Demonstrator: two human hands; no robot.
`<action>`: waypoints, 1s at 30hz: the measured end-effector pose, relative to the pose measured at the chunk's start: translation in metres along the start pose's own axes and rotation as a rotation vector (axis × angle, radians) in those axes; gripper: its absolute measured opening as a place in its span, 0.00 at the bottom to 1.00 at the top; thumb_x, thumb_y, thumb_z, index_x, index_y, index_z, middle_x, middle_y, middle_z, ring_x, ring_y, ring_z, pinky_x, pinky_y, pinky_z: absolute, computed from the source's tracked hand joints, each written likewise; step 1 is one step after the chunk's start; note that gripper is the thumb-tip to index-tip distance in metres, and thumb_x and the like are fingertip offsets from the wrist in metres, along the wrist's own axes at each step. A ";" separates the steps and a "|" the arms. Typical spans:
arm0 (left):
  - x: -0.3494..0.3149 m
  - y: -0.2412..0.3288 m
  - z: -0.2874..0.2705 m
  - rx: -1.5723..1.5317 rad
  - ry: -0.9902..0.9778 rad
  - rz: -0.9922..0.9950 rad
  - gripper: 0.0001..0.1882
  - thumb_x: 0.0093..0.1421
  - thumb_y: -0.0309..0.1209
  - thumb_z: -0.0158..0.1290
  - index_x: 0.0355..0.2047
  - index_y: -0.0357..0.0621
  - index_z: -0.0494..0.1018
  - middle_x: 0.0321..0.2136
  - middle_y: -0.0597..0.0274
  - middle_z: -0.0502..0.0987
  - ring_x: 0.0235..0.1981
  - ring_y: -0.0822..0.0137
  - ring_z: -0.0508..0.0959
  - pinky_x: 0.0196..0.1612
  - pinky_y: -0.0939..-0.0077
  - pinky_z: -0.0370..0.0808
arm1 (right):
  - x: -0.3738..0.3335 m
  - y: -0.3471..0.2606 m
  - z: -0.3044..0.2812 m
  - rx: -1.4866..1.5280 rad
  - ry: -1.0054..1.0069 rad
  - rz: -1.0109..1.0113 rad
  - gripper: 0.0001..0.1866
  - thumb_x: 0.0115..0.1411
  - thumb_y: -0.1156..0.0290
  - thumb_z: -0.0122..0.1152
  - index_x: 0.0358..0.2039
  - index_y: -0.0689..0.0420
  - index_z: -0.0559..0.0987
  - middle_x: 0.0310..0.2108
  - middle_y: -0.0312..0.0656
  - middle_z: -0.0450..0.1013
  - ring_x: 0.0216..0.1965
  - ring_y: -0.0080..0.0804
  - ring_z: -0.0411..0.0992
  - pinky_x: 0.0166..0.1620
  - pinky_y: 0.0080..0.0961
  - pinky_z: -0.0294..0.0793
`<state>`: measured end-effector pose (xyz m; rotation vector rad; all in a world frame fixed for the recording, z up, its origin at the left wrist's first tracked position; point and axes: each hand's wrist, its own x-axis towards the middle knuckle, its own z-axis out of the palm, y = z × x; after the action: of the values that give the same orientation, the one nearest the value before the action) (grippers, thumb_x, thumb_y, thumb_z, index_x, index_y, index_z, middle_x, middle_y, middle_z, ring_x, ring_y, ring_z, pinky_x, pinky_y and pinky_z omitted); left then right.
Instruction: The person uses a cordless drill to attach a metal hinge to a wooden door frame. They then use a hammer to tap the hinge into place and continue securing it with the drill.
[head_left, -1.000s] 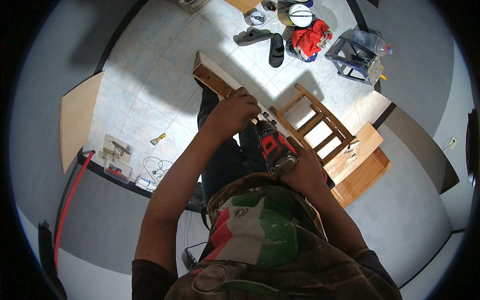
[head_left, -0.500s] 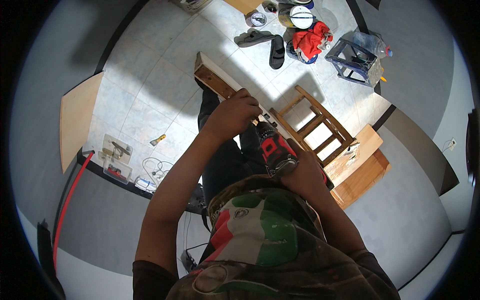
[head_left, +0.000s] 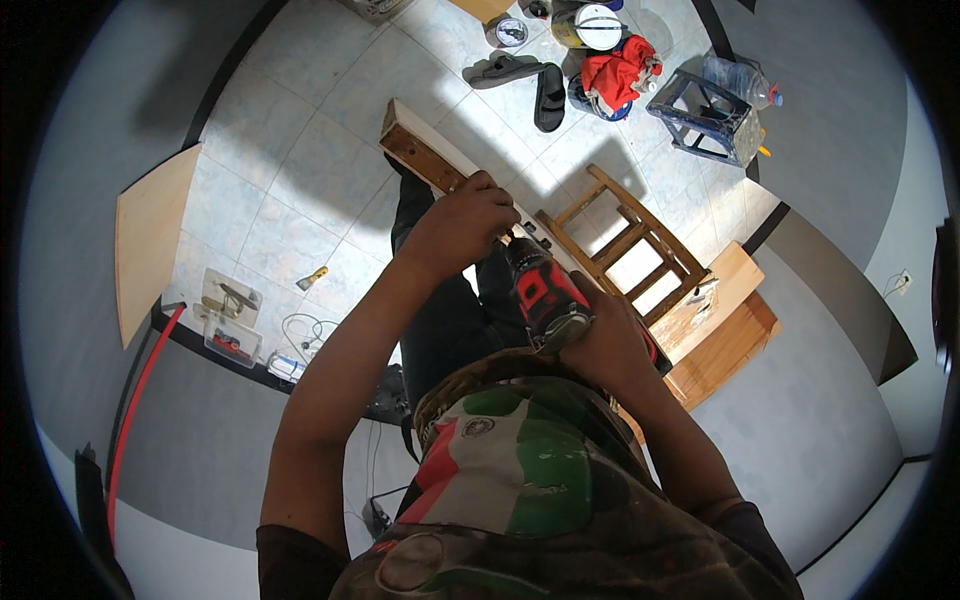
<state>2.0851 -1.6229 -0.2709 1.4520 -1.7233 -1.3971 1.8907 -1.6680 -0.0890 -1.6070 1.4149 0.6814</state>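
Note:
A red and black cordless drill is in my right hand, its fingers wrapped round the grip. The drill's chuck points up and left, at the brown edge of a long white and brown wooden board. My left hand lies closed on this board just beside the chuck, its fingers curled over the edge. The fingertips and the drill's tip are partly hidden, so a screw cannot be made out there. The board runs slantwise across my legs, its far end to the upper left.
Right of the board stands a wooden stool-like frame, with wooden panels nearby. Sandals, a red cloth, buckets and a dark blue stool are farther off. At left lie a putty knife and a clear toolbox.
The whole view has shifted slightly. Both hands keep their hold, with the drill still against the board's edge; its body looks turned a little.

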 end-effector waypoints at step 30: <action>-0.004 -0.007 0.006 0.073 0.037 0.056 0.18 0.54 0.21 0.62 0.47 0.47 0.83 0.48 0.64 0.83 0.57 0.58 0.76 0.58 0.62 0.78 | 0.005 -0.011 -0.010 -0.079 -0.055 0.035 0.36 0.53 0.60 0.73 0.62 0.57 0.75 0.38 0.61 0.82 0.45 0.64 0.82 0.50 0.57 0.80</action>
<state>2.0845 -1.6165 -0.2779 1.4477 -1.7948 -1.2835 1.9007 -1.6797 -0.0857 -1.6145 1.3945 0.8051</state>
